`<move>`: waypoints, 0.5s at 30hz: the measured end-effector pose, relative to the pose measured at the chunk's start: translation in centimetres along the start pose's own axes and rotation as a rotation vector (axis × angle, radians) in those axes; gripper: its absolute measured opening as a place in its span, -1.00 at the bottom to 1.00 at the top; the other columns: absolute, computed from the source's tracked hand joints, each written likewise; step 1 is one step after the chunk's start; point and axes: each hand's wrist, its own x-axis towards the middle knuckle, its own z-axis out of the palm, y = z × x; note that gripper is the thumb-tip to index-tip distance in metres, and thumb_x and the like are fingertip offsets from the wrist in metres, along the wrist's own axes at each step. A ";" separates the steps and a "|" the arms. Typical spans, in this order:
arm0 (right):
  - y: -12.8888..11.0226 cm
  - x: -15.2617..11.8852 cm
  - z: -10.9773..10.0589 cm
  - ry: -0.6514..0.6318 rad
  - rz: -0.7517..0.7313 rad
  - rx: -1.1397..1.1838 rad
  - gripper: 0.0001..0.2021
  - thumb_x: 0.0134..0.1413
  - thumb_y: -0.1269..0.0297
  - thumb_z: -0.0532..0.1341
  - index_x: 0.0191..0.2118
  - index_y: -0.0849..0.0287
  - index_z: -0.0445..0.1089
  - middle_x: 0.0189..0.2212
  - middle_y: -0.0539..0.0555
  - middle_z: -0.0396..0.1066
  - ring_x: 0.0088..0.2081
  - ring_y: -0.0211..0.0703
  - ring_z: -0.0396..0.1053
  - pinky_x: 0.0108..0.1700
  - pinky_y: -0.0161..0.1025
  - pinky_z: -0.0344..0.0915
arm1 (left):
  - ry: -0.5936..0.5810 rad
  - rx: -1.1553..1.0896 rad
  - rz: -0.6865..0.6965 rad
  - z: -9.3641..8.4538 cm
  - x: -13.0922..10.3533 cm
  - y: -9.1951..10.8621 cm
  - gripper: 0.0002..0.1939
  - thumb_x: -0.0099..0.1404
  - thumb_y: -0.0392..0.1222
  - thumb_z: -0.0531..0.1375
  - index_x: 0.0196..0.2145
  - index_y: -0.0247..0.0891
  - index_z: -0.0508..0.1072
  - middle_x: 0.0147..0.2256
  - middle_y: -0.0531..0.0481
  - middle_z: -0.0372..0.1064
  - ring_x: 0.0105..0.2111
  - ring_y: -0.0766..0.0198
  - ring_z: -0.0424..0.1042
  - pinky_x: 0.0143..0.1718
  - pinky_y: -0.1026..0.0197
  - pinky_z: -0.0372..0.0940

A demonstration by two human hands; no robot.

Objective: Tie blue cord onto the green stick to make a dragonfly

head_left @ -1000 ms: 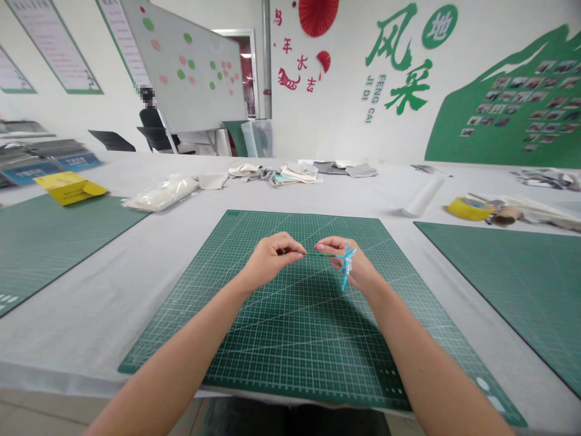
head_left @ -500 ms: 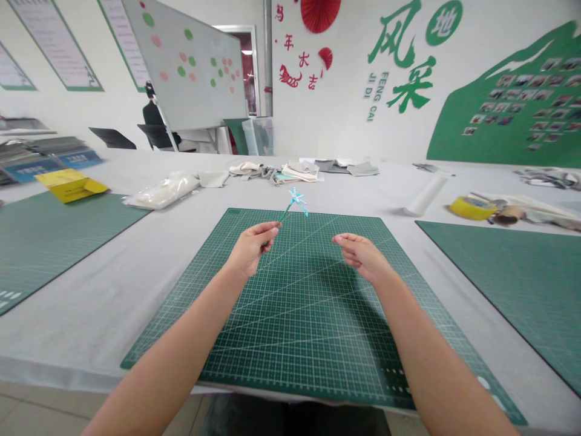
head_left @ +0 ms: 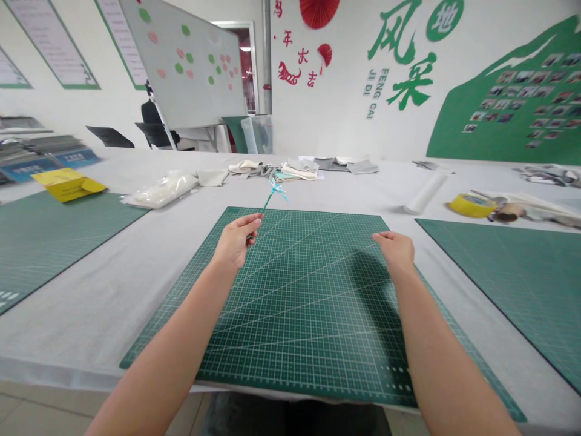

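My left hand (head_left: 238, 237) is closed in a pinch on the green stem of a small beaded flower (head_left: 276, 189). Its light-blue and white petals point up and to the right, above the far edge of the green cutting mat (head_left: 308, 290). My right hand (head_left: 396, 247) hovers over the mat's right side, apart from the flower. Thumb and forefinger are pressed together there; anything between them is too fine to make out. A dark shadow of the right hand and arm falls on the mat.
More cutting mats lie left (head_left: 54, 236) and right (head_left: 508, 272) on the white-covered table (head_left: 149, 254). Toward the back are a plastic bag (head_left: 161, 189), fabric scraps (head_left: 299, 169), a yellow card (head_left: 68, 184), a white roll (head_left: 426, 192) and yellow tape (head_left: 472, 206). A person sits behind the whiteboard (head_left: 195, 66).
My hands have moved apart: the left went leftward with the flower, the right went rightward and turned over somewhat. The left pinch on the stem stayed.
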 end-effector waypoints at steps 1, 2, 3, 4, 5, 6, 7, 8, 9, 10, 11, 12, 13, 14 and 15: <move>0.0 0.1 -0.2 0.026 0.034 -0.029 -0.65 -0.14 0.05 0.19 -0.38 0.25 0.52 -0.56 0.14 0.44 -0.51 -0.10 0.29 -0.46 -0.19 0.14 | 0.009 0.005 0.007 -0.1 0.1 0.1 -0.68 -0.15 -0.25 0.38 -0.34 -0.33 0.54 -0.42 0.01 0.38 -0.60 0.54 0.15 -0.66 0.43 -0.01; -0.2 0.0 -0.3 0.036 0.057 -0.060 -0.65 -0.13 0.05 0.19 -0.36 0.24 0.53 -0.55 0.15 0.44 -0.50 -0.08 0.30 -0.45 -0.18 0.15 | 0.015 0.016 0.017 -0.1 0.1 0.1 -0.68 -0.14 -0.24 0.38 -0.34 -0.33 0.54 -0.41 0.01 0.39 -0.60 0.54 0.15 -0.66 0.43 -0.01; -0.5 -0.3 -0.3 0.027 0.056 -0.094 -0.66 -0.10 0.06 0.19 -0.35 0.22 0.54 -0.53 0.17 0.46 -0.48 -0.06 0.31 -0.44 -0.16 0.16 | 0.018 0.032 0.028 -0.1 0.1 0.1 -0.68 -0.14 -0.24 0.38 -0.33 -0.33 0.54 -0.40 0.00 0.40 -0.60 0.53 0.14 -0.66 0.42 -0.01; -1.1 -0.7 -0.3 0.007 0.018 -0.126 -0.66 -0.06 0.07 0.17 -0.32 0.21 0.55 -0.49 0.18 0.47 -0.45 -0.03 0.33 -0.40 -0.14 0.18 | 0.013 0.052 0.037 0.0 0.0 0.0 -0.68 -0.13 -0.22 0.37 -0.33 -0.32 0.54 -0.38 -0.01 0.41 -0.60 0.53 0.14 -0.65 0.41 -0.01; -1.8 -1.3 -0.2 -0.015 -0.046 -0.168 -0.66 -0.02 0.07 0.15 -0.29 0.18 0.55 -0.44 0.20 0.49 -0.40 0.01 0.35 -0.35 -0.11 0.20 | 0.002 0.076 0.045 0.2 -0.1 -0.2 -0.68 -0.11 -0.21 0.37 -0.32 -0.32 0.54 -0.36 -0.02 0.42 -0.59 0.52 0.14 -0.64 0.40 -0.01; -2.7 -2.0 -0.1 0.003 -0.136 -0.222 -0.66 0.02 0.08 0.12 -0.29 0.17 0.55 -0.35 0.23 0.50 -0.31 0.06 0.35 -0.28 -0.05 0.21 | -0.017 0.099 0.046 0.4 -0.3 -0.4 -0.68 -0.10 -0.19 0.36 -0.32 -0.32 0.55 -0.34 -0.03 0.43 -0.59 0.52 0.14 -0.63 0.39 0.00; -3.6 -2.7 0.0 0.066 -0.257 -0.267 -0.66 0.04 0.09 0.12 -0.26 0.17 0.55 -0.22 0.26 0.48 -0.18 0.13 0.32 -0.17 0.02 0.19 | -0.040 0.120 0.040 0.7 -0.5 -0.6 -0.69 -0.09 -0.18 0.36 -0.32 -0.31 0.55 -0.32 -0.04 0.44 -0.58 0.52 0.15 -0.61 0.37 0.01; -4.5 -3.5 0.1 0.158 -0.350 -0.285 -0.66 0.06 0.09 0.11 -0.26 0.19 0.55 -0.10 0.27 0.43 -0.06 0.19 0.25 -0.07 0.11 0.14 | -0.065 0.138 0.034 1.0 -0.8 -0.8 -0.70 -0.08 -0.18 0.36 -0.33 -0.31 0.55 -0.30 -0.04 0.45 -0.58 0.51 0.15 -0.60 0.36 0.02; -5.4 -4.1 0.1 0.200 -0.434 -0.280 -0.66 0.10 0.10 0.09 -0.30 0.20 0.55 -0.03 0.26 0.40 0.01 0.20 0.19 0.00 0.16 0.08 | -0.084 0.153 0.032 1.3 -1.1 -1.0 -0.71 -0.07 -0.17 0.35 -0.33 -0.31 0.56 -0.31 -0.04 0.45 -0.57 0.50 0.15 -0.58 0.35 0.02; -6.2 -4.7 0.0 0.231 -0.500 -0.251 -0.66 0.13 0.13 0.07 -0.38 0.19 0.54 -0.03 0.22 0.39 0.05 0.17 0.16 0.05 0.16 0.04 | -0.106 0.168 0.021 1.6 -1.3 -1.2 -0.71 -0.06 -0.16 0.35 -0.33 -0.31 0.56 -0.34 -0.03 0.45 -0.57 0.50 0.14 -0.58 0.34 0.01; -6.9 -5.2 -0.1 0.259 -0.555 -0.214 -0.70 0.14 0.18 0.09 -0.39 0.17 0.54 -0.01 0.18 0.38 0.07 0.13 0.13 0.09 0.14 0.01 | -0.121 0.178 0.018 1.8 -1.5 -1.3 -0.71 -0.04 -0.15 0.35 -0.31 -0.31 0.56 -0.36 -0.03 0.44 -0.57 0.49 0.14 -0.56 0.34 0.02; -7.5 -5.5 -0.3 0.300 -0.588 -0.174 -0.75 0.11 0.22 0.12 -0.33 0.16 0.53 0.04 0.16 0.34 0.10 0.12 0.10 0.12 0.13 0.00 | -0.124 0.184 0.014 1.9 -1.7 -1.4 -0.71 -0.04 -0.15 0.34 -0.31 -0.31 0.56 -0.38 -0.02 0.43 -0.56 0.48 0.14 -0.56 0.33 0.01; -7.9 -5.7 -0.5 0.317 -0.611 -0.141 -0.78 0.07 0.25 0.15 -0.24 0.16 0.52 0.09 0.15 0.28 0.14 0.11 0.06 0.14 0.12 0.00 | -0.126 0.190 0.011 2.0 -1.8 -1.5 -0.71 -0.03 -0.15 0.34 -0.31 -0.30 0.56 -0.40 -0.01 0.42 -0.56 0.47 0.14 -0.55 0.33 0.01; -8.3 -5.9 -0.6 0.313 -0.625 -0.107 -0.78 0.05 0.26 0.18 -0.21 0.16 0.51 0.11 0.16 0.26 0.15 0.11 0.05 0.15 0.11 0.00 | -0.125 0.194 0.011 2.1 -1.8 -1.5 -0.71 -0.03 -0.15 0.34 -0.30 -0.30 0.57 -0.42 -0.01 0.41 -0.56 0.47 0.13 -0.55 0.33 0.01; -8.5 -6.0 -0.7 0.284 -0.627 -0.069 -0.78 0.05 0.26 0.18 -0.21 0.17 0.50 0.09 0.17 0.28 0.15 0.10 0.06 0.15 0.10 0.01 | -0.126 0.197 0.012 2.1 -1.9 -1.5 -0.71 -0.03 -0.15 0.34 -0.31 -0.30 0.57 -0.44 0.00 0.40 -0.56 0.47 0.13 -0.55 0.33 0.00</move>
